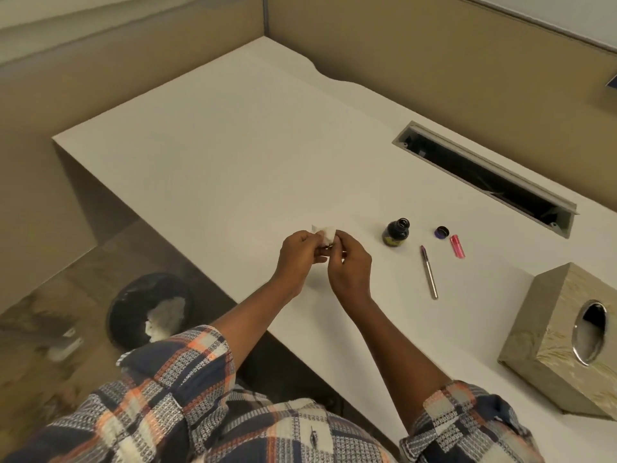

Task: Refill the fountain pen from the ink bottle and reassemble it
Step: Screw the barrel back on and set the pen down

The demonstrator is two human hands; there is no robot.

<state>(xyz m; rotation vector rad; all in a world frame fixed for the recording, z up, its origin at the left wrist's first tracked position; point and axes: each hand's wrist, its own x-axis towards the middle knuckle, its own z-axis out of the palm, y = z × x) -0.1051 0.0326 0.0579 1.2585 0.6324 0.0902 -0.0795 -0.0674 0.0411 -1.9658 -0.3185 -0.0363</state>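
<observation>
My left hand and my right hand meet above the white desk, both pinching a small white tissue. Something small and dark sits between the fingers under the tissue; I cannot tell what it is. To the right stands the open dark ink bottle, its purple cap lying further right. A slim silver pen barrel lies on the desk in front of the bottle. A pink pen part lies beside the cap.
A beige tissue box stands at the right near the desk's front edge. An open cable slot runs along the back right. On the floor at the left, below the desk edge, is a black waste bin holding crumpled tissue.
</observation>
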